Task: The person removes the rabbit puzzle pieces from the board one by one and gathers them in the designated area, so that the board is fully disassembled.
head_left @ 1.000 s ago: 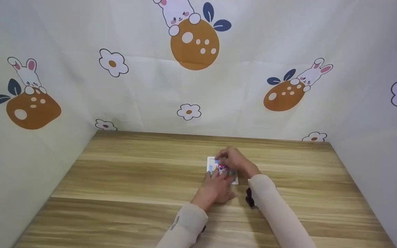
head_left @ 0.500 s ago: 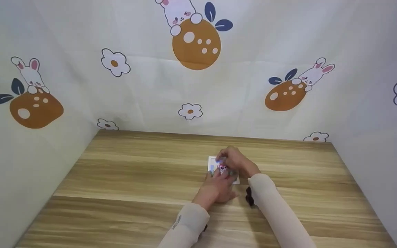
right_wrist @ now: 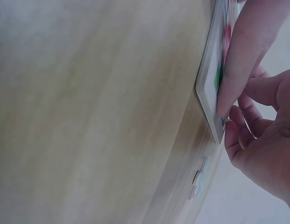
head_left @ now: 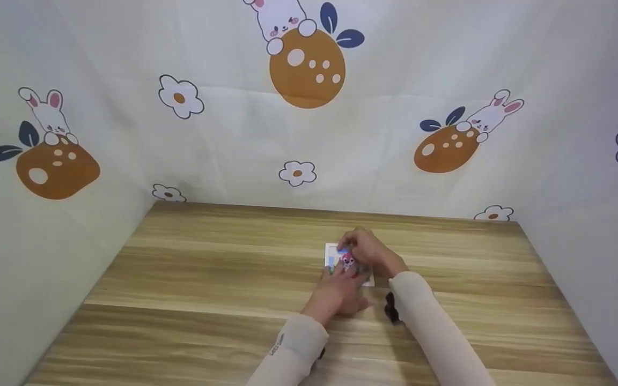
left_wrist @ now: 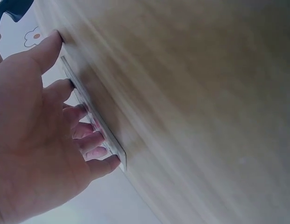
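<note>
A small jigsaw board (head_left: 331,252) with a white rim and a pink-and-white cartoon character lies flat on the wooden table. My left hand (head_left: 336,292) spreads its fingers over its near part, fingertips resting on it; in the left wrist view the fingers (left_wrist: 103,169) reach its edge and the thumb stands apart. Bent over the far right part is my right hand (head_left: 365,249), thumb and fingers curled together at a blue puzzle piece (head_left: 343,250), which they mostly cover. In the right wrist view a finger of the left hand presses the board's corner beside the right hand (right_wrist: 268,135).
A loose puzzle piece (right_wrist: 199,178) lies on the table just past the board in the right wrist view. The wooden table (head_left: 207,279) ends at a pale cloth wall (head_left: 223,145) printed with rabbits, oranges and flowers, which also rises on both sides.
Both hands stay nearly in place on the board. The right fingers shift slightly, and more of the pink character and the blue patch shows between the hands. The view drifts a little.
</note>
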Motion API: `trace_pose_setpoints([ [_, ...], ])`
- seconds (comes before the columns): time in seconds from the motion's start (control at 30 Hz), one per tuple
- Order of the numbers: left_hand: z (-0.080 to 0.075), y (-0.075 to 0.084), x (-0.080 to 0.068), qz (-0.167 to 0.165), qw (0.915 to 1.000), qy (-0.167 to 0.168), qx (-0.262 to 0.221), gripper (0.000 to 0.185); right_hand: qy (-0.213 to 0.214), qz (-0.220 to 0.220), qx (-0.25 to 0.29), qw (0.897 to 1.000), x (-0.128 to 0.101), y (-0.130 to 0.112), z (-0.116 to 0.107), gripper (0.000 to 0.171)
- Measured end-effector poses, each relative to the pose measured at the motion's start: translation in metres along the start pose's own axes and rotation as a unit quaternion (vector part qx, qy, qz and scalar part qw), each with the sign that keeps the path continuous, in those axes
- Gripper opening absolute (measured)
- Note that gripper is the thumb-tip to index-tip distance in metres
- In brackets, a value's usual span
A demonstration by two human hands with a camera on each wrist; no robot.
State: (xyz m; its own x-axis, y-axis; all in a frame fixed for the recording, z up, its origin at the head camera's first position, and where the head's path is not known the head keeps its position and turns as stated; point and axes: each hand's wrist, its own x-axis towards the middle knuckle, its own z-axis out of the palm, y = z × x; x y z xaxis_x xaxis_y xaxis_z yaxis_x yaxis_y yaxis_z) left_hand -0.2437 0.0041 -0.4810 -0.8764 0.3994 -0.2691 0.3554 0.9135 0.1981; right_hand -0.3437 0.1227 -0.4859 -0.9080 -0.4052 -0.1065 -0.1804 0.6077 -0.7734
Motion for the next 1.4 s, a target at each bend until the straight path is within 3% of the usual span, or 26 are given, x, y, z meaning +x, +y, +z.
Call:
trace_pose_setpoints([
  [0.2, -0.0025, 0.0031, 0.002, -0.01, 0.9999, -0.005, 0.012, 0.071, -0.014, 0.003, 0.008, 1.0, -0.0011, -0.0002, -0.0019, 0.038],
  [0.43, -0.0025, 0.0028, 0.0037, -0.011, 0.9999, -0.006, 0.011, 0.069, -0.016, -0.054, -0.054, 0.997, 0.0023, 0.0007, -0.005, 0.04],
  [0.63, -0.0033, 0.0015, 0.0034, -0.003, 1.0, -0.007, 0.002, 0.069, -0.027, 0.004, -0.001, 1.0, 0.0021, -0.0018, -0.0053, 0.039],
  [0.97, -0.0066, 0.0018, 0.003, -0.004, 0.9996, -0.024, 0.013, 0.07, -0.028, -0.006, -0.026, 0.999, 0.0023, -0.0017, -0.0051, 0.038],
  [1.2, -0.0077, 0.0017, 0.003, -0.004, 0.9992, -0.018, 0.034, 0.069, -0.032, -0.04, -0.021, 0.998, 0.0026, -0.002, -0.0066, 0.038],
  [1.4, -0.007, 0.0016, 0.0026, -0.001, 0.9997, -0.018, 0.018, 0.072, -0.025, -0.074, -0.016, 0.997, 0.0017, 0.0016, -0.0081, 0.044],
])
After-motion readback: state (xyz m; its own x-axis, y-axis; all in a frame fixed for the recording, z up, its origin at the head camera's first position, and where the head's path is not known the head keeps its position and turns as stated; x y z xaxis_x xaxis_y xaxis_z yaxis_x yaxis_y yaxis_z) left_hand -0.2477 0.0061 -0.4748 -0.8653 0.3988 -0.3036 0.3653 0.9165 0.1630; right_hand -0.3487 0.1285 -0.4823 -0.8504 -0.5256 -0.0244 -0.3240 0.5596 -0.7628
